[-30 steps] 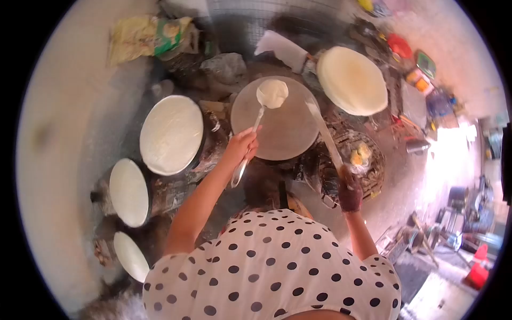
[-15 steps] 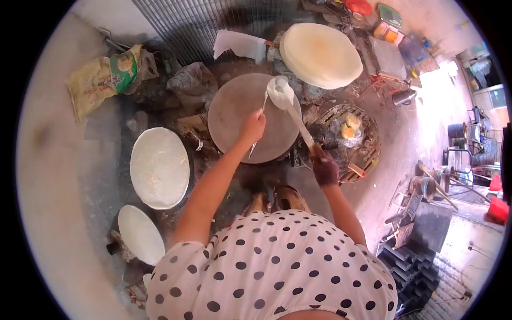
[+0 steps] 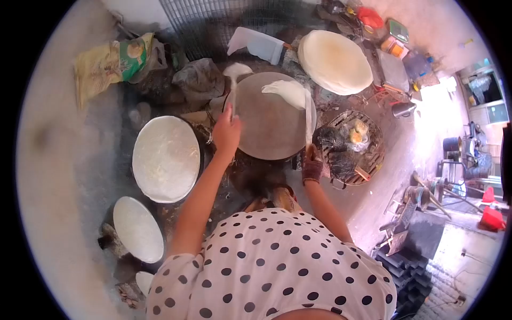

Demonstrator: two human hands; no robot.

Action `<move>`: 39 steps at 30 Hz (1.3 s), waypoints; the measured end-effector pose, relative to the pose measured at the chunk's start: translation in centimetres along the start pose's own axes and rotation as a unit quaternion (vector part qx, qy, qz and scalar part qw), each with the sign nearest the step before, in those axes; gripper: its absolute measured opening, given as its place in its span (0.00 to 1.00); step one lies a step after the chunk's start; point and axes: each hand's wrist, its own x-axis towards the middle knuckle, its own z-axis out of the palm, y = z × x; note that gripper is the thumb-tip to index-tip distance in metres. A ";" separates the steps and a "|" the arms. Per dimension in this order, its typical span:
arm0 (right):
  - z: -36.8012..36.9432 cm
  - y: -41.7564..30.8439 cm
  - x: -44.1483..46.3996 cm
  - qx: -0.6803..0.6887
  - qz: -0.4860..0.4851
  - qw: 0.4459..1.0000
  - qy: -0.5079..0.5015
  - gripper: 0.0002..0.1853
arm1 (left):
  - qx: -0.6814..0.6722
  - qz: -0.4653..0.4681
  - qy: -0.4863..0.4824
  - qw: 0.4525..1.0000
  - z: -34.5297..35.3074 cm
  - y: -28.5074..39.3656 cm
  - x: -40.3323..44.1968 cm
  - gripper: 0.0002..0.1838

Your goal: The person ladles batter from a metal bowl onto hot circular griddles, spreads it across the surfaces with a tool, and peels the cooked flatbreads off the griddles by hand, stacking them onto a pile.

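Note:
A round grey griddle (image 3: 269,125) lies in front of me, with a patch of wet white batter (image 3: 290,92) on its far right part. My left hand (image 3: 228,134), bare, is closed around the handle of a spatula whose broad, whitish head (image 3: 237,69) reaches past the griddle's far left edge. In a dark glove, my right hand (image 3: 313,164) grips a long pale wooden paddle (image 3: 308,120) near the griddle's right edge. The paddle's far end meets the batter; its exact shape is hidden there.
A thick stack of round flatbreads (image 3: 336,61) stands at the far right. To the left are a large white-filled round pan (image 3: 166,160) and a pale round lid-like disc (image 3: 138,229). A slatted round stand (image 3: 352,120) holds bagged food. A yellow-green sack (image 3: 109,66) leans at far left.
My left hand has moved left with the spatula, from over the griddle to its left edge. The paddle has turned more upright, and the white batter now spreads on the griddle.

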 end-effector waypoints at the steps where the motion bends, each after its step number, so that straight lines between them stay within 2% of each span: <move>1: 0.5 -0.3 -0.1 -0.003 -0.006 1.000 -0.005 0.26 | -0.002 -0.006 0.005 1.000 -1.1 -0.2 -0.7 0.27; 3: 2.4 -2.6 0.3 -0.071 -0.071 0.994 -0.033 0.26 | -0.102 -0.006 0.082 0.991 -3.4 -0.7 -1.8 0.26; 4: 2.8 -5.1 1.3 -0.099 -0.045 0.990 -0.085 0.25 | -0.090 0.052 0.108 0.989 -3.7 -1.8 -2.1 0.26; 5: 3.1 -5.9 1.9 -0.098 -0.047 0.990 -0.087 0.25 | -0.089 0.052 0.110 0.989 -4.5 -2.1 -2.7 0.26; 6: 2.9 -6.2 2.8 -0.036 -0.023 0.989 -0.142 0.25 | -0.133 0.029 0.064 0.989 -5.6 -2.1 -3.3 0.26; 8: 1.7 -4.8 3.4 0.170 0.075 0.969 -0.163 0.24 | -0.211 -0.041 -0.035 0.976 -6.9 -3.0 -4.9 0.25; 9: 1.5 -3.5 3.4 0.171 0.070 0.970 -0.157 0.24 | -0.215 -0.034 -0.034 0.975 -7.5 -3.4 -6.0 0.25; 11: 1.3 -0.6 3.0 0.177 0.077 0.981 -0.015 0.23 | -0.385 -0.120 -0.104 0.909 -8.6 -4.3 -8.9 0.25; 12: 1.0 0.3 3.3 -0.031 0.029 0.998 -0.050 0.23 | -0.387 -0.119 -0.101 0.909 -8.9 -5.2 -10.2 0.25; 14: 2.0 -2.3 3.9 -0.056 0.008 0.995 -0.079 0.23 | -0.457 -0.183 -0.152 0.857 -9.2 -7.5 -12.3 0.24; 15: 2.5 -4.3 4.3 -0.082 -0.008 0.991 -0.106 0.23 | -0.454 -0.180 -0.146 0.860 -9.2 -8.8 -13.4 0.24; 16: 2.6 -6.2 4.7 -0.135 0.021 0.982 -0.132 0.23 | -0.500 -0.201 -0.159 0.827 -9.0 -10.0 -14.6 0.24; 17: 3.0 -7.6 5.4 -0.128 0.019 0.983 -0.134 0.23 | -0.544 -0.221 -0.174 0.791 -9.2 -10.7 -15.5 0.25; 18: 3.5 -8.7 6.1 -0.151 -0.001 0.975 -0.163 0.22 | -0.540 -0.216 -0.172 0.795 -9.6 -11.0 -16.4 0.25; 19: 3.8 -9.5 6.7 -0.176 -0.018 0.965 -0.192 0.22 | -0.568 -0.239 -0.167 0.769 -10.0 -11.0 -17.4 0.25; 20: 3.9 -10.1 7.3 -0.136 -0.008 0.969 -0.207 0.23 | -0.596 -0.263 -0.162 0.741 -10.2 -11.0 -18.2 0.26; 21: 3.5 -10.1 7.8 -0.132 -0.007 0.969 -0.208 0.23 | -0.593 -0.262 -0.162 0.744 -10.5 -10.3 -18.7 0.26; 23: 2.1 -9.6 8.7 -0.067 -0.090 0.954 -0.277 0.24 | -0.622 -0.297 -0.126 0.713 -11.1 -8.7 -19.8 0.22; 24: 1.9 -7.4 9.6 -0.063 -0.088 0.954 -0.279 0.24 | -0.619 -0.298 -0.126 0.716 -11.1 -8.4 -20.4 0.22; 26: 2.1 -2.1 11.7 0.124 -0.042 0.950 -0.282 0.20 | -0.652 -0.309 -0.101 0.685 -10.8 -7.7 -21.1 0.22; 27: 1.7 -2.1 11.7 0.126 -0.046 0.948 -0.288 0.20 | -0.652 -0.308 -0.095 0.687 -10.6 -7.3 -21.4 0.22; 28: 1.2 -1.8 11.5 0.022 0.004 0.971 -0.239 0.21 | -0.666 -0.320 -0.085 0.668 -10.4 -6.8 -21.6 0.22; 30: 1.7 -1.8 11.5 -0.080 0.056 0.977 -0.190 0.24 | -0.687 -0.325 -0.080 0.645 -10.0 -6.1 -22.0 0.22; 32: 4.6 -1.5 12.3 -0.199 -0.086 0.946 -0.241 0.25 | -0.691 -0.333 -0.076 0.637 -9.1 -5.5 -22.1 0.22; 33: 3.9 -4.8 11.4 -0.191 -0.051 0.943 -0.266 0.24 | -0.698 -0.340 -0.073 0.626 -8.8 -5.4 -22.3 0.22; 34: 2.8 -8.7 10.2 -0.183 -0.016 0.939 -0.290 0.23 | -0.697 -0.323 -0.072 0.636 -8.5 -5.3 -22.5 0.21; 35: 3.9 -7.8 10.8 -0.180 -0.016 0.938 -0.294 0.23 | -0.694 -0.324 -0.069 0.639 -8.6 -5.2 -22.5 0.21; 36: 4.8 -8.0 11.2 -0.300 -0.205 0.891 -0.271 0.22 | -0.628 -0.320 -0.049 0.708 -8.9 -5.2 -22.5 0.20; 37: 4.7 -7.7 11.9 -0.235 -0.181 0.902 -0.315 0.23 | -0.555 -0.315 -0.028 0.769 -9.2 -5.2 -22.5 0.19; 38: 4.6 -7.5 12.6 -0.169 -0.152 0.907 -0.356 0.23 | -0.505 -0.243 0.007 0.829 -9.3 -5.5 -22.7 0.17; 39: 2.0 -9.1 12.8 -0.167 -0.151 0.905 -0.362 0.23 | -0.501 -0.247 0.011 0.830 -9.7 -5.9 -23.1 0.17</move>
